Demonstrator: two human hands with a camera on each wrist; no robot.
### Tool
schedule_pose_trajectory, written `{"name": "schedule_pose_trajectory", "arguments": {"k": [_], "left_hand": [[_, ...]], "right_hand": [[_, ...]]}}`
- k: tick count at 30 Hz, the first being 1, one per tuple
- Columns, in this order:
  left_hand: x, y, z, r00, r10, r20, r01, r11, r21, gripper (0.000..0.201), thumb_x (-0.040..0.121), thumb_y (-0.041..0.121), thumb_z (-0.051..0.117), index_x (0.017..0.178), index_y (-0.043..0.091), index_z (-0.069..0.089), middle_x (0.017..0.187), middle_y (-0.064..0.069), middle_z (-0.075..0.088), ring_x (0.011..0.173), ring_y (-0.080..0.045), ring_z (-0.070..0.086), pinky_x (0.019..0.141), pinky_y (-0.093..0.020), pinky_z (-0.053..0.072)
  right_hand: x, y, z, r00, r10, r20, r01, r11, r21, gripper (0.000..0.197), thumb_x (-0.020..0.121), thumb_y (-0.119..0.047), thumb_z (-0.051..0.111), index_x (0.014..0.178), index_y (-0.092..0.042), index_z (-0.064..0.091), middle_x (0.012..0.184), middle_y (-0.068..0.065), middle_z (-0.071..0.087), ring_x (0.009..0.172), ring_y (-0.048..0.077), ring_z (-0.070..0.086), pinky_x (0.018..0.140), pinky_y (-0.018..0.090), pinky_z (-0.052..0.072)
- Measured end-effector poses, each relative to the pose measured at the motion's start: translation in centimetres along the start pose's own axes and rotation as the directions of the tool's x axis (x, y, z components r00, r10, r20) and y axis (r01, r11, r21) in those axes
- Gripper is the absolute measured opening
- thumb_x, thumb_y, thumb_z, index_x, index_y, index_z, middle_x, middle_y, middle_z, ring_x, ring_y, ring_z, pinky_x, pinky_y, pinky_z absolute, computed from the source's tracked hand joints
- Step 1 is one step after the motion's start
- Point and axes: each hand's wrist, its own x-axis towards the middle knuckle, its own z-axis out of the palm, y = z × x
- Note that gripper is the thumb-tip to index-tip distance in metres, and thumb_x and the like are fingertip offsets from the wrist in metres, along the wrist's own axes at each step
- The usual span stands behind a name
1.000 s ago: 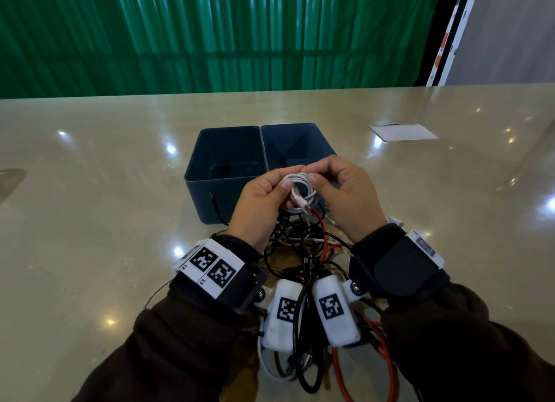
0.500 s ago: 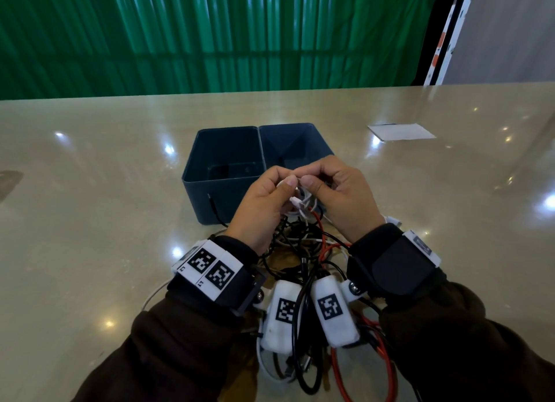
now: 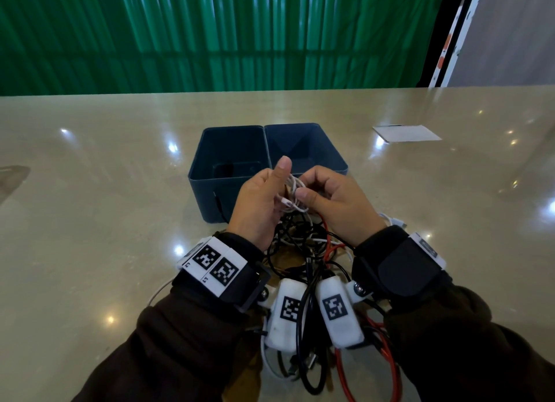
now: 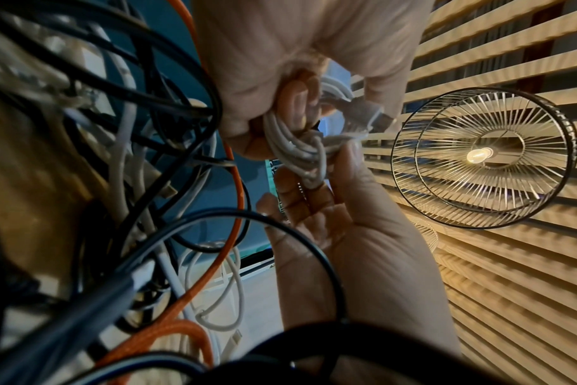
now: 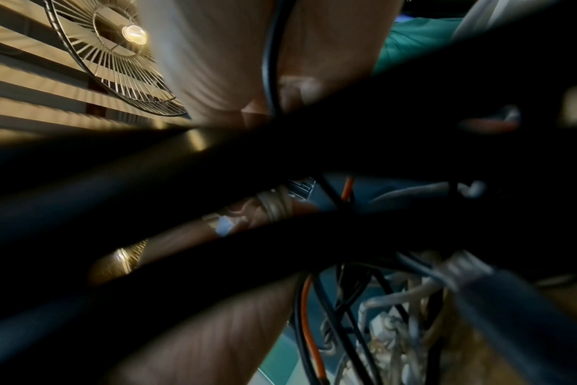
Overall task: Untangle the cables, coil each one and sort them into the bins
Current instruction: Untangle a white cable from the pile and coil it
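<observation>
A small white cable coil [image 3: 293, 195] hangs between both hands, just in front of two dark blue bins [image 3: 196, 173]. My right hand [image 3: 330, 203] grips the coil, thumb and curled fingers round it [image 4: 300, 151]. The left hand [image 3: 264, 197] holds its other side between fingers and thumb, the thumb standing upright. A plug of the coil [image 4: 376, 119] sticks out beside the right hand's fingers. Below the hands a tangle of black, white and red cables [image 3: 303, 251] lies on the table. Dark cables close to the lens block most of the right wrist view.
The left bin [image 3: 210, 144] and the right bin [image 3: 336, 152] stand side by side, touching, open at the top. A white sheet of paper [image 3: 405, 132] lies at the far right. A red cable [image 3: 393, 371] trails towards the table's near edge.
My left thumb has come off the coil and now points up. The coil has turned between the hands, which stay in the same place in front of the bins.
</observation>
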Motion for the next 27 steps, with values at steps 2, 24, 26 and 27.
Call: {"name": "schedule_pose_trajectory", "arguments": {"k": [2,24,26,27], "left_hand": [[-0.01,-0.04,-0.12,1.000,-0.023,0.017,0.022,0.999,0.038,0.043,0.078,0.042,0.067,0.094,0.005,0.052,0.076,-0.012,0.055,0.070,-0.021,0.056,0.064,-0.029,0.050],[-0.07,-0.08,0.20,0.993,-0.040,-0.111,0.041,0.999,0.004,0.023,0.100,0.016,0.036,0.087,0.004,0.052,0.063,-0.004,0.055,0.051,-0.008,0.053,0.050,-0.022,0.046],[0.00,-0.25,0.22,0.993,-0.033,-0.114,0.038,0.998,0.045,0.028,0.101,0.023,0.037,0.085,0.006,0.052,0.078,-0.012,0.057,0.067,-0.015,0.058,0.059,-0.026,0.049],[-0.04,-0.27,0.29,0.994,-0.030,-0.107,0.035,0.998,0.053,0.029,0.102,0.025,0.037,0.085,0.006,0.052,0.081,-0.015,0.057,0.070,-0.018,0.058,0.061,-0.027,0.049]], "right_hand": [[-0.09,-0.02,-0.01,1.000,-0.027,0.003,0.027,0.998,-0.053,0.014,0.085,-0.024,0.057,0.083,-0.011,0.058,0.074,-0.002,0.058,0.070,0.009,0.054,0.066,0.027,0.045],[-0.13,-0.12,0.19,0.996,0.057,0.074,-0.060,0.998,0.028,0.015,0.093,-0.020,0.048,0.108,-0.023,0.049,0.098,-0.004,0.063,0.088,0.012,0.061,0.076,0.031,0.050],[-0.18,-0.33,0.09,0.992,0.013,0.126,-0.001,0.995,-0.099,0.029,0.087,-0.030,0.053,0.113,-0.019,0.046,0.098,-0.013,0.057,0.088,0.000,0.056,0.080,0.023,0.048],[-0.18,-0.41,0.07,0.991,0.006,0.133,0.016,0.987,-0.161,0.034,0.085,-0.032,0.054,0.114,-0.017,0.046,0.098,-0.015,0.056,0.087,-0.002,0.055,0.079,0.021,0.047]]}}
